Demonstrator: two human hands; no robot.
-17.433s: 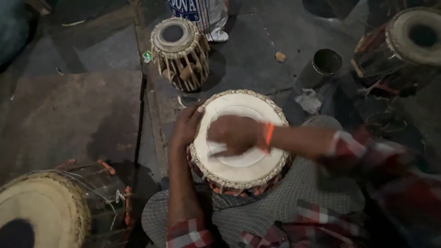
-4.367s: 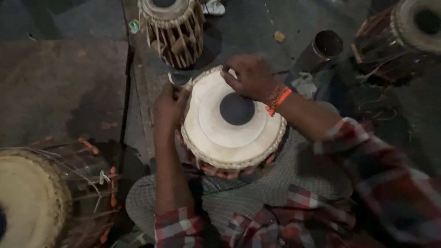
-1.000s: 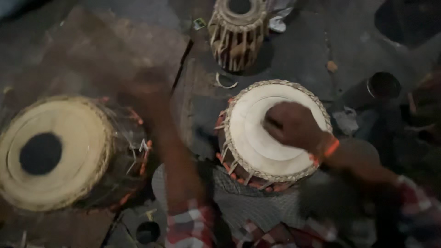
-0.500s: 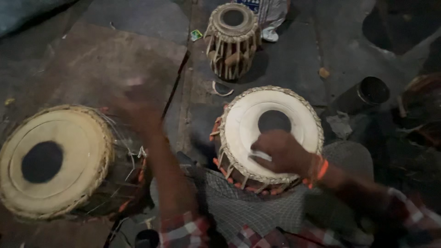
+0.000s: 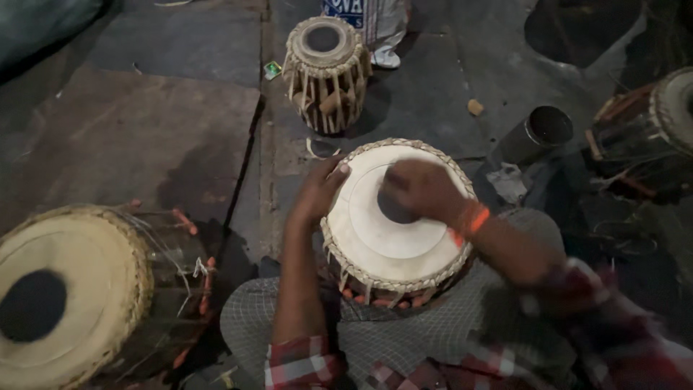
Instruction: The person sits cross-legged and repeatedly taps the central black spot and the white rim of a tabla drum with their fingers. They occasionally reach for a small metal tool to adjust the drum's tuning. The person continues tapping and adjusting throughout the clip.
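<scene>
I am looking down at a grey stone floor [image 5: 159, 123], cracked along a seam running toward me. The biggest thing on it is the big drum [image 5: 68, 296] lying at lower left, its pale head with a black spot tilting up toward the camera, with orange-tipped lacing down its dark side. Sitting well right of it, propped in my lap on checked cloth [image 5: 404, 339], is the drum [image 5: 393, 224] I am working on: a pale skin head with a dark centre patch and a braided rim, angled slightly toward me.

My right hand [image 5: 422, 189] is lying over the middle of that head, covering most of the dark patch. It is blurring, so I cannot tell whether its fingers are curled or flat; an orange band [image 5: 471, 220] is circling the wrist. My left hand [image 5: 321, 191] is gripping the left rim, fingers wrapped down the side and the thumb pressing on the edge of the skin.

Beyond the drum, a small drum [image 5: 326, 72] is standing upright with strap lacing and wooden pegs. Part of another drum [image 5: 660, 119] is showing at the right edge. A dark metal can [image 5: 535, 133] is lying tipped on its side just beyond my right forearm. A small tan lump [image 5: 474, 107] and a green scrap [image 5: 272, 69] are lying on the floor.
</scene>
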